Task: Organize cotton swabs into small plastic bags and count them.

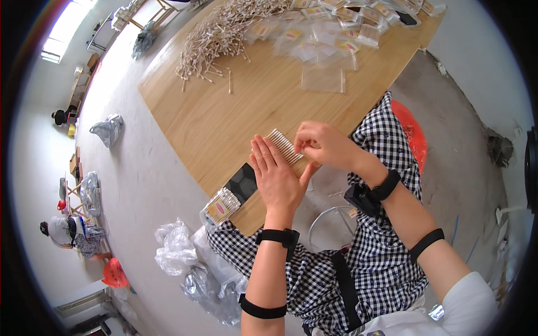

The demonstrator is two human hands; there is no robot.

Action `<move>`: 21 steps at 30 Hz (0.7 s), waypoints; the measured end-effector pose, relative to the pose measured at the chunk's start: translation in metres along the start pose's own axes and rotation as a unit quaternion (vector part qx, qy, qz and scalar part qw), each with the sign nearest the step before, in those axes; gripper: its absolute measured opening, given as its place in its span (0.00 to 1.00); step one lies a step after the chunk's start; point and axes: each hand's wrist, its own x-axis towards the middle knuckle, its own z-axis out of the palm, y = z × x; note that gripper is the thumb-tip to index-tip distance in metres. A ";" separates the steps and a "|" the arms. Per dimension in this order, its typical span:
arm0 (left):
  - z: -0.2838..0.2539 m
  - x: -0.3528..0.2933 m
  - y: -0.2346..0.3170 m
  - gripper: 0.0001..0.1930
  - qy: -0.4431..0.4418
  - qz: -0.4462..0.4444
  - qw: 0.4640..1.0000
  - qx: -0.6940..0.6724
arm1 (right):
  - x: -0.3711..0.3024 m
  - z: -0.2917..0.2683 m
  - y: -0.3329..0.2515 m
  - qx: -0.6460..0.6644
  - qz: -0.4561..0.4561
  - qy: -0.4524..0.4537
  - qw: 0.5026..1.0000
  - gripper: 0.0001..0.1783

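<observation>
A neat row of white-tipped cotton swabs (284, 147) lies side by side near the table's close edge. My left hand (274, 179) rests over the lower left part of the row, palm down, fingers stretched out and thumb apart. At the row's right end, my right hand (320, 144) has its fingers curled into a pinch. Whatever those fingertips hold, if anything, is hidden. Left of my left hand is a black patterned flat thing (242, 183). Beside it, at the table corner, sits a clear bag packed with cotton swabs (222, 206), with a yellow label.
A big heap of loose swabs (224, 35) covers the table's far side. Right of it are empty clear bags (323, 75), filled packs (367, 35) and a dark phone-like thing (407, 18). Clear plastic (176, 246) lies at lower left. Another person (73, 231) is at far left.
</observation>
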 end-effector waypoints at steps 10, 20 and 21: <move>-0.001 0.000 -0.002 0.57 0.013 0.003 1.000 0.008 | -0.007 0.006 0.013 -0.009 -0.011 0.012 1.000 0.04; 0.000 0.000 -0.001 0.57 0.019 0.002 1.000 0.007 | -0.007 0.005 0.011 0.020 0.016 0.030 0.999 0.04; 0.000 0.000 -0.001 0.57 0.019 0.000 1.000 0.008 | -0.006 0.006 0.013 0.006 0.005 0.036 0.999 0.04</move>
